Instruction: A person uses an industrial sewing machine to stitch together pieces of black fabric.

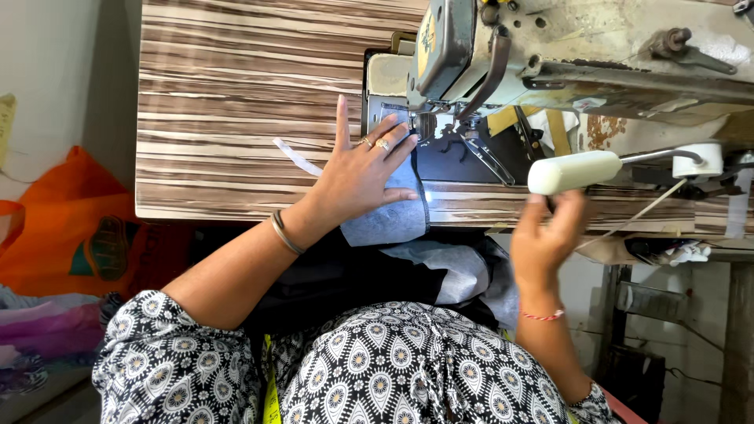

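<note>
partly hidden: the needle area under the sewing machine [581,47] head, lost in glare and shadow; the machine's right end is cut off by the frame. pale grey fabric [389,220], soft, non-woven look, lies on the striped wood-grain table [236,102] and hangs over the near edge onto darker cloth in the lap. left hand [357,177], open, fingers spread flat, presses the fabric just before the presser foot; rings and a metal bangle show. right hand [546,235], blurred, raised to a cream cylindrical handle [573,171]; fingertips touch it, grip cannot be told. white strip [297,157] lies beside the left hand. orange bag [71,228] at left.
</note>
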